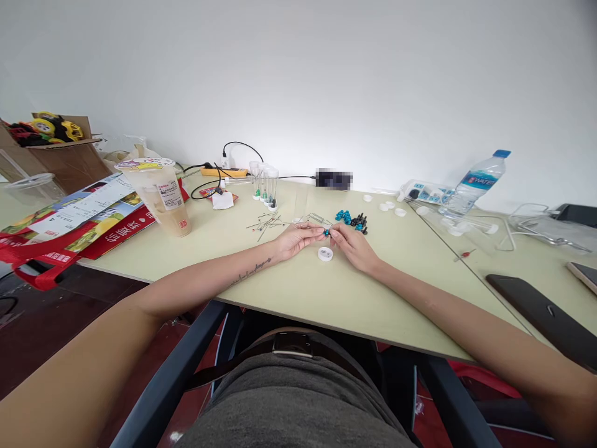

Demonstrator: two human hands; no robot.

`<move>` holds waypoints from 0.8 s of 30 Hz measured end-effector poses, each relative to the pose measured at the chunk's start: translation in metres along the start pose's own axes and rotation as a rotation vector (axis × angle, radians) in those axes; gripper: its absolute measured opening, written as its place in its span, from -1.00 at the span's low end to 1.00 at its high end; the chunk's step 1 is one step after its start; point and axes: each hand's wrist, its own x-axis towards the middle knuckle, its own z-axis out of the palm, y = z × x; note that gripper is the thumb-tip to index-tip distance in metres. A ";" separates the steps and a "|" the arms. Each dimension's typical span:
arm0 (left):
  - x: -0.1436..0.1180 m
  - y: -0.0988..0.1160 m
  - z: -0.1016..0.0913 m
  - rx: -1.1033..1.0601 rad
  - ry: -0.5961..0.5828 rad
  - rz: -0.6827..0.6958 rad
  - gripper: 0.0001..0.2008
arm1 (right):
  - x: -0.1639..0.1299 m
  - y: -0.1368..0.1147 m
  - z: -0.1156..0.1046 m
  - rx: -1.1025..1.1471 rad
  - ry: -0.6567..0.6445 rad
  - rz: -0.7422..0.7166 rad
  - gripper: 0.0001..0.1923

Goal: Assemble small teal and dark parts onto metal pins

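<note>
My left hand (300,240) and my right hand (353,245) meet over the table, fingertips pinched on a small blue piece (327,233). Its exact kind is too small to make out. Just below lies a round white cap (325,254) with tiny dark marks or bits inside. Beyond my right hand sit a pile of blue pieces (344,216) and a pile of black pieces (359,223). Thin metal pins (268,225) are scattered past my left hand, and more thin wire pieces (318,218) lie behind my fingers.
Clear tubes (265,183) with white caps stand at the back. A drink cup (161,196) stands on the left by red bags (116,231). Loose white caps (387,205), a tilted water bottle (478,185), a power strip (426,191) and a dark phone (536,305) lie right.
</note>
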 end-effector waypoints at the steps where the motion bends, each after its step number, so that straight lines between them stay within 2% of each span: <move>1: 0.000 0.001 0.000 -0.001 0.003 0.006 -0.86 | 0.000 0.000 0.000 0.002 0.015 -0.006 -0.65; 8: 0.000 0.004 0.001 -0.012 0.066 0.013 -0.91 | 0.000 0.002 0.003 -0.011 0.093 -0.043 -0.71; 12: 0.000 0.003 0.001 -0.013 0.062 0.006 -0.90 | -0.001 0.003 0.004 -0.021 0.118 -0.042 -0.74; 24: -0.001 0.003 0.002 -0.019 0.074 0.035 -0.92 | 0.001 0.004 0.003 -0.019 0.102 -0.043 -0.73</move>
